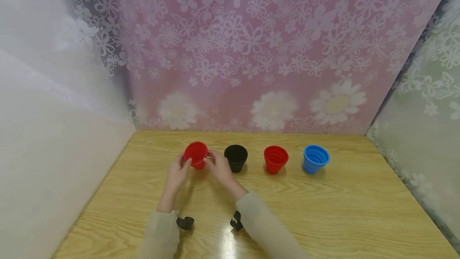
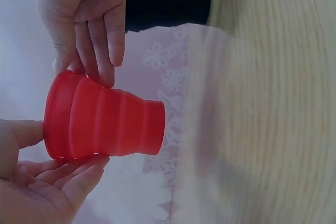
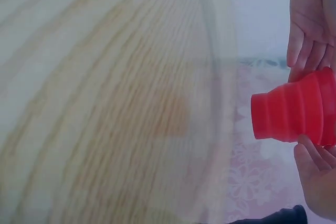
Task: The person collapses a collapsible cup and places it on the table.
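A red collapsible cup (image 1: 196,153) with ribbed, stepped sides is held upright between both hands, its base off the table. My left hand (image 1: 177,173) grips it on the left side, with thumb near the rim and fingers along the wall. On the opposite side my right hand (image 1: 220,168) holds it likewise. In the left wrist view the red cup (image 2: 105,116) shows its whole side, with the left hand (image 2: 47,177) below and the right hand (image 2: 86,19) above. The right wrist view cuts off the red cup's rim (image 3: 328,108).
To the right of the hands, a black cup (image 1: 236,157), a second red cup (image 1: 275,159) and a blue cup (image 1: 315,159) stand in a row on the wooden table (image 1: 323,211). Flower-patterned fabric (image 1: 251,51) hangs behind the table, with pale walls at both sides.
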Tool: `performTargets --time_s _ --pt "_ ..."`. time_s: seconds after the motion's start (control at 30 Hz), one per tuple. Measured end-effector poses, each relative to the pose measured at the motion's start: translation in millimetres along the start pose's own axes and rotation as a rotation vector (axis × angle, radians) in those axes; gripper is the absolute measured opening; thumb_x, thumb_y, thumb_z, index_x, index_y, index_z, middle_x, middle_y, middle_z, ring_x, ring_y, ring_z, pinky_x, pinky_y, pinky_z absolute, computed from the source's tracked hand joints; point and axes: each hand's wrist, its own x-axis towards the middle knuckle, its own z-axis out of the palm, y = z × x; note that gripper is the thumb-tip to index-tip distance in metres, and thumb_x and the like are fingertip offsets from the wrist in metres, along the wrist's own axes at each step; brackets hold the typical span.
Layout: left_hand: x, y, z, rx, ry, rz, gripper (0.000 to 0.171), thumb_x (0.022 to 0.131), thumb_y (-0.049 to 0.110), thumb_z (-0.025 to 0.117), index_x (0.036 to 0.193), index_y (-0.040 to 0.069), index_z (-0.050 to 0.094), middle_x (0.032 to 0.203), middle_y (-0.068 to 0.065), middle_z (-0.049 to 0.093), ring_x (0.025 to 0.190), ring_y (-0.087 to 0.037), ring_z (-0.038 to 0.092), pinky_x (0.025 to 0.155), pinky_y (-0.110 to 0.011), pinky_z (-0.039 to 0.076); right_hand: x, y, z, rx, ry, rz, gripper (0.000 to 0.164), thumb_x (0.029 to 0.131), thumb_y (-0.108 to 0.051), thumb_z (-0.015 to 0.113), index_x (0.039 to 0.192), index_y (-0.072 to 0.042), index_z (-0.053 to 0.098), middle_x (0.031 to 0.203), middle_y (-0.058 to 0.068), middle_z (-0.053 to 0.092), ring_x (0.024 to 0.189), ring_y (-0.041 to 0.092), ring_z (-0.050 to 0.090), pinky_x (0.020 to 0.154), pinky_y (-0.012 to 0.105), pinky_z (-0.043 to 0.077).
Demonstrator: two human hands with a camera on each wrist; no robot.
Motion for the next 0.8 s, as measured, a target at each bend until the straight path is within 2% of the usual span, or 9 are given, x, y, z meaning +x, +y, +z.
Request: performTargets --time_s 0.13,0.33,0.47,0.67,0.8 --pt "-7.4 8.6 2.9 -0.001 0.012 0.071 0.04 0.09 0.01 0.051 0.121 -0.014 0.042 0.112 -0.027 0.053 0.101 -0.034 0.052 0.083 -0.043 0.044 -8 -2 -8 0.029 0.05 -0.041 0.031 0.085 -0.011 0.06 0.113 0.001 0.055 0.105 0.012 0.061 0.09 0.021 0.06 0.076 0.025 0.049" --pt "-16.7 26.4 9.3 0.008 -0.023 0.076 0.044 0.089 0.013 0.054 0.124 -0.009 0.042 0.116 -0.023 0.052 0.104 -0.033 0.051 0.082 -0.04 0.045 -19 -9 -26 0.101 0.094 -0.052 0.03 0.081 -0.009 0.063 0.108 0.003 0.056 0.101 0.013 0.061 0.092 0.022 0.059 0.077 0.026 0.048" --pt "-21.3 35.2 17.3 0.005 -0.038 0.114 0.044 0.088 0.015 0.055 0.124 -0.009 0.042 0.115 -0.022 0.053 0.103 -0.033 0.053 0.08 -0.039 0.046 -23 -7 -40 0.141 0.11 -0.023 0.032 0.079 -0.011 0.065 0.108 0.0 0.057 0.102 0.011 0.061 0.093 0.02 0.058 0.076 0.024 0.048" --pt "-25.2 47.9 28.9 -0.015 -0.066 0.194 0.044 0.088 0.016 0.055 0.123 -0.009 0.043 0.113 -0.022 0.055 0.1 -0.031 0.055 0.077 -0.037 0.048 -39 -31 -65 0.199 0.134 0.001 0.033 0.08 -0.004 0.063 0.109 0.007 0.052 0.107 0.02 0.057 0.1 0.03 0.054 0.082 0.031 0.046" --pt "-25.4 52.9 37.5 -0.017 -0.085 0.246 0.045 0.089 0.018 0.055 0.122 -0.01 0.044 0.112 -0.022 0.056 0.098 -0.031 0.056 0.075 -0.036 0.049 -44 -37 -77 0.224 0.148 0.05 0.037 0.081 -0.003 0.062 0.114 0.006 0.05 0.112 0.019 0.054 0.106 0.03 0.051 0.087 0.032 0.043"
